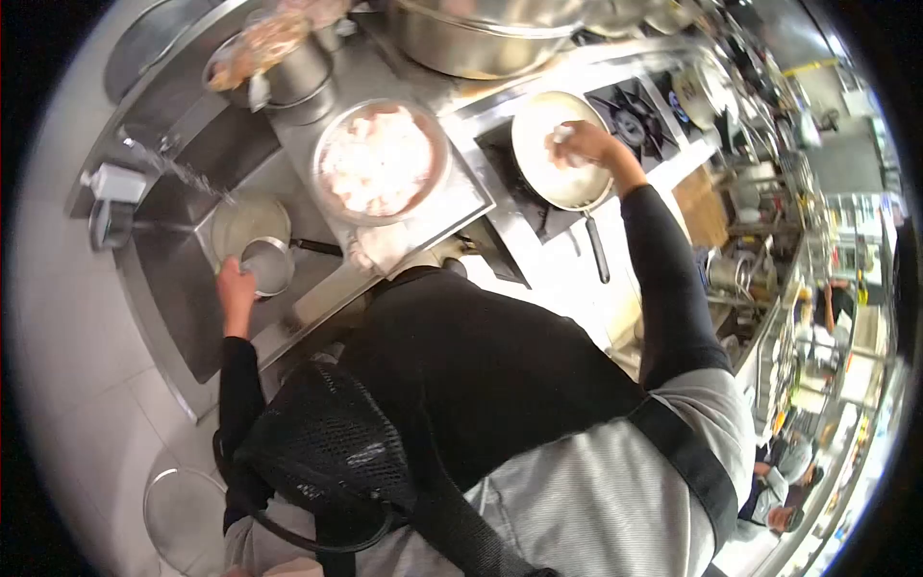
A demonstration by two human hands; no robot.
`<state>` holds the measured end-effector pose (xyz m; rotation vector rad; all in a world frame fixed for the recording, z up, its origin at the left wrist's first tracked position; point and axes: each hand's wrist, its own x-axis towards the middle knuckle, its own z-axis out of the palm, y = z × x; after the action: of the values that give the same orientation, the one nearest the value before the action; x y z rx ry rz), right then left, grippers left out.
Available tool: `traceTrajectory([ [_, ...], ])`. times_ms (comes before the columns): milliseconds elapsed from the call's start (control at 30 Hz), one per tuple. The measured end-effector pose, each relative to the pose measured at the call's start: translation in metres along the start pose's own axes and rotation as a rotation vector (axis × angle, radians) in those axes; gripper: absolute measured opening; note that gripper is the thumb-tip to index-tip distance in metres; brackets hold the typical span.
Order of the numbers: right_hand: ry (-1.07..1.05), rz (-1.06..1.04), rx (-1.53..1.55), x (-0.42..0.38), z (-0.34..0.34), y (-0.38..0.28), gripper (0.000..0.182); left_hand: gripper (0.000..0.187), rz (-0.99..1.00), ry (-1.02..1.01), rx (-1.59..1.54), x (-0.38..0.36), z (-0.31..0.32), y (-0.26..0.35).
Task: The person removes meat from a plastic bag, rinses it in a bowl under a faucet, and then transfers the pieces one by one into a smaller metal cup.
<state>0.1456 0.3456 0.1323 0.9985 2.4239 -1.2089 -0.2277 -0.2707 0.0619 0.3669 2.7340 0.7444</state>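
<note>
Head view, near to far: black mesh cap (327,462) and grey apron straps lowest in frame. Left hand (236,288) closed on small steel ladle bowl (267,264), just beside pale pot (248,223) set in sink (183,298) under running water. Beyond, round bowl (382,162) heaped with pale pink pieces on table (452,207) edge. Right hand (586,144) curled around white cloth (565,133), pressed inside pale frying pan (562,154) on burner. No legible writing.

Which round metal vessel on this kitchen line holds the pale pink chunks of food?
The wide bowl on the counter between sink and stove. The right hand wipes a frying pan that looks bare; the left hand holds a small ladle.
</note>
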Motion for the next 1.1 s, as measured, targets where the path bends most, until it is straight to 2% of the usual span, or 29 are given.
traceTrajectory([
  [33,0.007,0.198,0.099,0.002,0.008,0.002,0.051,0.013,0.011,-0.014,0.003,0.009,-0.001,-0.002],
  [100,-0.053,0.126,0.174,0.066,0.017,0.113,0.045,0.013,0.467,0.197,0.463,0.028,-0.015,-0.02],
  [133,-0.084,0.091,0.214,0.095,0.022,0.165,0.043,0.013,0.453,0.201,0.473,0.029,-0.026,-0.015],
  [200,0.033,0.187,0.262,0.052,0.019,0.089,0.044,0.015,0.412,0.015,0.772,0.043,-0.052,0.003],
  [233,0.094,0.232,0.29,0.024,0.018,0.041,0.044,0.015,0.508,0.063,0.818,0.053,-0.057,-0.004],
  [300,0.165,0.213,0.438,0.035,0.012,0.051,0.043,0.016,0.627,0.128,0.969,0.073,-0.072,-0.011],
  [367,0.259,0.169,0.22,0.044,0.011,0.016,0.037,0.018,0.654,0.16,1.131,0.075,-0.095,0.0],
  [433,0.389,-0.107,0.052,0.05,0.021,-0.031,0.031,0.016,0.636,0.158,1.227,0.074,-0.111,0.024],
  [467,0.413,-0.216,0.027,0.034,0.032,-0.08,0.025,0.015,0.579,0.177,1.27,0.066,-0.117,0.041],
  [500,0.387,-0.337,-0.046,0.047,0.044,-0.098,0.019,0.014,0.566,0.104,1.311,0.068,-0.123,0.048],
  [533,0.316,-0.428,-0.027,0.031,0.062,-0.143,0.014,0.015,0.549,0.092,1.364,0.071,-0.127,0.05],
  [567,0.219,-0.476,0.054,0.031,0.08,-0.169,0.015,0.015,0.536,0.082,1.413,0.073,-0.13,0.055],
  [600,0.238,-0.636,-0.069,0.037,0.1,-0.187,0.015,0.015,0.535,0.086,1.415,0.075,-0.132,0.06],
  [633,0.323,-0.769,-0.232,0.04,0.12,-0.211,0.018,0.016,0.481,0.116,1.357,0.076,-0.135,0.066],
  [700,0.224,-0.688,-0.405,0.063,0.159,-0.238,0.03,0.017,0.425,0.15,1.299,0.077,-0.139,0.069],
  [733,0.173,-0.615,-0.614,0.044,0.17,-0.263,0.035,0.019,0.4,0.172,1.113,0.077,-0.139,0.068],
  [767,0.164,-0.728,-0.695,0.057,0.185,-0.258,0.038,0.022,0.374,0.19,0.927,0.076,-0.139,0.066],
  [800,0.145,-0.69,-0.678,0.084,0.19,-0.253,0.038,0.029,0.292,0.161,0.746,0.064,-0.14,0.073],
  [833,0.127,-0.657,-0.667,0.094,0.185,-0.26,0.038,0.033,0.297,0.13,0.706,0.057,-0.141,0.076],
  [900,0.099,-0.669,-0.493,0.095,0.148,-0.266,0.035,0.037,-0.078,0.015,0.036,0.024,-0.136,0.089],
  [933,-0.081,-0.551,-0.248,0.084,0.13,-0.271,0.03,0.042,-0.092,0.014,-0.243,0.027,-0.121,0.066],
  [967,-0.087,-0.556,-0.259,0.077,0.12,-0.274,0.03,0.049,-0.12,-0.02,-0.426,0.017,-0.11,0.064],
  [1033,-0.316,-0.433,0.118,0.071,0.103,-0.286,0.02,0.057,-0.168,-0.046,-0.697,-0.01,-0.094,0.077],
  [1100,-0.344,-0.439,0.123,0.068,0.095,-0.296,0.02,0.06,-0.183,-0.068,-0.857,-0.03,-0.079,0.09],
])
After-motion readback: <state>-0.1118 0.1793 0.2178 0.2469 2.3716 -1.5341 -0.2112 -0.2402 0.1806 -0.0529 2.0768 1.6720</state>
